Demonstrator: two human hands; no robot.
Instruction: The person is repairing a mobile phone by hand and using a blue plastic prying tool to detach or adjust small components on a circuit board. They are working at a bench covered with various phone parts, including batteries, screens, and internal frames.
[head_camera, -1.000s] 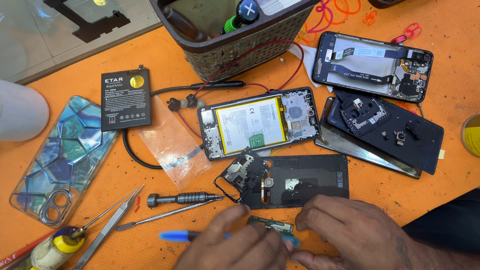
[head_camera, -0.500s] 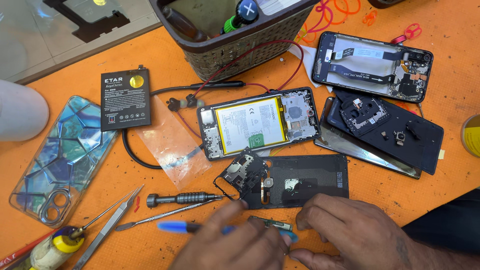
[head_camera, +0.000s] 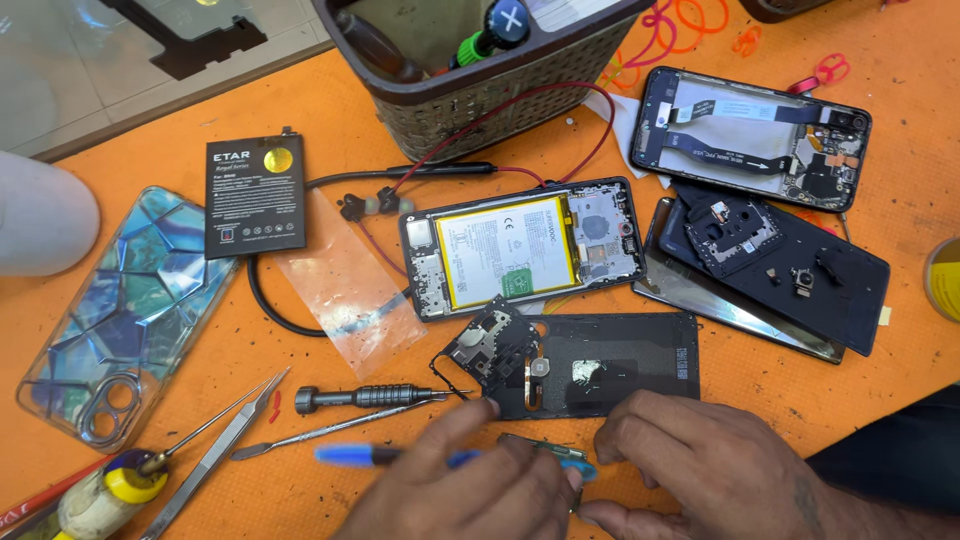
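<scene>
Head view: both hands meet at the orange counter's (head_camera: 300, 110) near edge, just below the black phone back cover (head_camera: 610, 365). Left hand (head_camera: 470, 490) and right hand (head_camera: 710, 470) pinch a small greenish circuit board (head_camera: 545, 448) with metal parts; a blue pen (head_camera: 370, 455) lies beneath.

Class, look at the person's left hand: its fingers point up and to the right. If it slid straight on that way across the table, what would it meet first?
Probably the black back cover, just beyond the left hand; its extended finger already nearly reaches the cover's lower-left edge. The height above the table is unclear.
</scene>
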